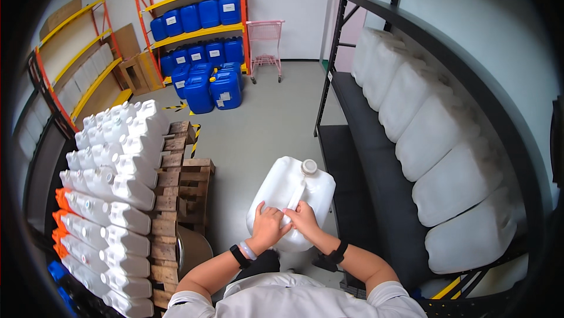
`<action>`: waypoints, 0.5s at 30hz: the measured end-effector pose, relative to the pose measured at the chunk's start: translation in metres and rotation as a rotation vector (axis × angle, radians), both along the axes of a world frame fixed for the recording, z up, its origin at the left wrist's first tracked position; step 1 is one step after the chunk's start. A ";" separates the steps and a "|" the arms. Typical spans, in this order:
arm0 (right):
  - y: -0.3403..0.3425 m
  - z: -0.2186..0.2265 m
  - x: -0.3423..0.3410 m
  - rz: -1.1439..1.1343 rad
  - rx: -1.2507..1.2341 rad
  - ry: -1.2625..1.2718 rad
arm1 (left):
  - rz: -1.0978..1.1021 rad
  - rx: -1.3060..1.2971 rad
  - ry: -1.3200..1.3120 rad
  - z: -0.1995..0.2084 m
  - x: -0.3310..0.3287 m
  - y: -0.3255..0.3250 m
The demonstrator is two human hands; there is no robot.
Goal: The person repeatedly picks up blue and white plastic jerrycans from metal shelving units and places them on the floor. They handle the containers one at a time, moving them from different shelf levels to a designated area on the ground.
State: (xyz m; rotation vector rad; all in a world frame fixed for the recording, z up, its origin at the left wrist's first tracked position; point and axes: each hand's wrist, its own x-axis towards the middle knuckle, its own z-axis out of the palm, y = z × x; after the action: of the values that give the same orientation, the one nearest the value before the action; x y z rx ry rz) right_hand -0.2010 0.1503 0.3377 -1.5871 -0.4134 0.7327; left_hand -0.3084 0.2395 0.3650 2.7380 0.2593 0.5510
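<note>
A white plastic jerrycan [275, 178] is in front of my body, its pale screw cap [309, 167] at the far right corner and a moulded handle running from the cap toward me. My left hand [269, 225] lies on the near left part of its top, fingers bent, its thumb side against the handle. Around the near end of the handle, my right hand [304, 219] is closed. The fingertips of both hands come close together there, and anything small between them cannot be made out. The can's underside is hidden.
White jerrycans [132, 192] stand in rows by a wooden pallet [166, 200] on the left. A black shelf [367, 118] on the right carries large whitish cans [437, 192]. Ahead are blue drums [198, 92], an orange-and-yellow rack [197, 30] and a pink cart [265, 31].
</note>
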 end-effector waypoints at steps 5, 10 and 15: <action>0.054 -0.041 0.075 0.020 -0.090 -0.057 | 0.015 -0.033 0.013 -0.028 0.075 0.052; 0.116 -0.085 0.156 0.004 -0.152 -0.154 | -0.006 -0.058 0.068 -0.066 0.161 0.119; 0.182 -0.106 0.247 -0.028 -0.238 -0.190 | -0.078 -0.139 0.124 -0.087 0.251 0.188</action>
State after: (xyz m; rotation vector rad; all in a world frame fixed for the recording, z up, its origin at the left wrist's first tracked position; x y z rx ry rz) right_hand 0.0460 0.3324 0.2315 -1.8920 -0.4533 0.6293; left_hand -0.0570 0.4278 0.2784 2.6371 0.2116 0.3292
